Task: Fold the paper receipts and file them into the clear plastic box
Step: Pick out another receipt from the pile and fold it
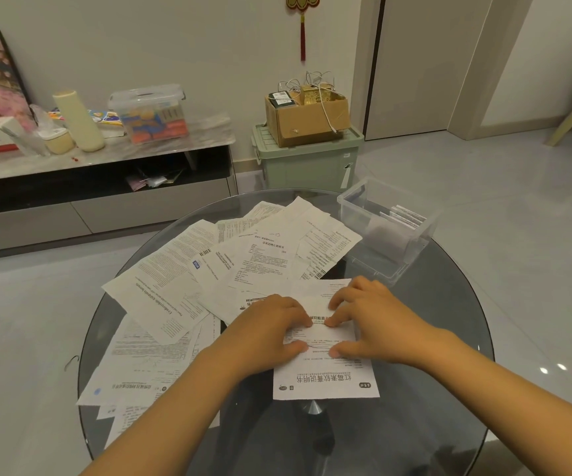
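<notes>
A white printed receipt (pixel 325 379) lies on the round glass table (pixel 442 372) in front of me. My left hand (pixel 264 333) and my right hand (pixel 368 321) both pinch its middle between thumb and fingers, raising a small crease where they meet. Several more printed receipts (pixel 229 262) lie spread in a loose fan across the left and far part of the table. The clear plastic box (pixel 389 228) stands open at the table's far right edge, with several folded papers upright inside it.
Behind the table stands a green storage bin (pixel 306 163) with a cardboard box (pixel 306 116) on top. A low TV cabinet (pixel 99 187) with a lidded clear container and clutter runs along the left wall. Tiled floor surrounds the table.
</notes>
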A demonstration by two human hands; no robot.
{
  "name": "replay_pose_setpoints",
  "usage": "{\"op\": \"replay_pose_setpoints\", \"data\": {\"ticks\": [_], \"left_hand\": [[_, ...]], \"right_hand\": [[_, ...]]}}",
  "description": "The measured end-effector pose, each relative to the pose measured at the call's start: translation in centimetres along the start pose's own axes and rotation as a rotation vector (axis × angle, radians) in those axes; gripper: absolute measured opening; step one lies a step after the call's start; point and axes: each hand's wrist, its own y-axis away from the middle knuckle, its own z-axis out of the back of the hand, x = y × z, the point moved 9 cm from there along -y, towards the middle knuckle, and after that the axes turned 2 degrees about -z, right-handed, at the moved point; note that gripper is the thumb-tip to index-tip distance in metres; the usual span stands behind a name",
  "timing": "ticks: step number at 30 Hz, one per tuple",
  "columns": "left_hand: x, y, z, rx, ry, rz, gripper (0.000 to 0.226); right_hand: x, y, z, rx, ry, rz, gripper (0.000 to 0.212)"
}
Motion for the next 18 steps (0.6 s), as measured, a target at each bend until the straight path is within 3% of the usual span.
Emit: {"op": "replay_pose_setpoints", "data": {"ticks": [4,7,10,12,14,18], "left_hand": [[-0.5,0.1,0.7,-0.063,-0.007,0.008,0.021],[-0.1,0.2,1.8,-0.157,0.057,0.077,0.017],[0.3,0.3,2.4,-0.227,0.095,0.113,0.021],[0.5,0.3,2.4,-0.251,0.109,0.124,0.036],[0.3,0.2,2.6,-0.292,0.077,0.121,0.044],[-0.7,0.1,2.7,-0.303,0.02,0.067,0.03]], "right_hand": [[-0.3,0.1,-0.3,0.002,0.025,-0.008,0.05],[-0.5,0.0,0.4,-0.073,-0.038,-0.046,0.029],[-1.8,-0.1,0.3,-0.1,-0.228,-0.18,0.024],[-2.6,-0.2,-0.2,-0.101,-0.328,-0.246,0.016],[-3.2,-0.2,-0.7,-0.109,-0.412,-0.302,0.025],[-3.4,-0.3,-1.3,-0.114,-0.538,-0.358,0.039]]}}
